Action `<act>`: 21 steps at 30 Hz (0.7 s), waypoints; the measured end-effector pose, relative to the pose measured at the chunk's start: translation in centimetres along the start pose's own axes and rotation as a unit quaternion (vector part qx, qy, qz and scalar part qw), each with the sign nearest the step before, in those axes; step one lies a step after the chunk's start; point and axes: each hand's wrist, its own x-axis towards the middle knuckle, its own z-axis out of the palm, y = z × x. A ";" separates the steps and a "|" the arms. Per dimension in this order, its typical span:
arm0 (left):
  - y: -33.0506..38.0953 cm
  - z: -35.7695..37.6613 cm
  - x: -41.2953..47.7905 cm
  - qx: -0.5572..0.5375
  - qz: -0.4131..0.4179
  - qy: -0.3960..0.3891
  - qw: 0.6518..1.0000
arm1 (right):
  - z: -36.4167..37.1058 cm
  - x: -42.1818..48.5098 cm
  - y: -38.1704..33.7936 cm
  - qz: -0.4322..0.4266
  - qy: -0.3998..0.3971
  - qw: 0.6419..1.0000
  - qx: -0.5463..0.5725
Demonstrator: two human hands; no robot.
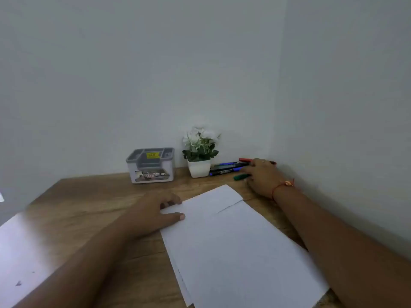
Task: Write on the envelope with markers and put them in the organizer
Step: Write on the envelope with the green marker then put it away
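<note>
Reaching toward the far right corner, the right hand lies over the ends of the markers, fingers by the green marker; whether it grips one cannot be told. The left hand rests at the white envelope's left edge, thumb flat on the paper, fingers bent at its corner; a pinch cannot be made out. The grey-and-white organizer stands against the wall on the wooden table, just beside a potted plant.
</note>
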 end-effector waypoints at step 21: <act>-0.1 -1.0 -0.1 -0.029 -0.039 -0.025 0.998 | -2.1 -0.5 -3.6 -0.072 0.037 0.991 0.110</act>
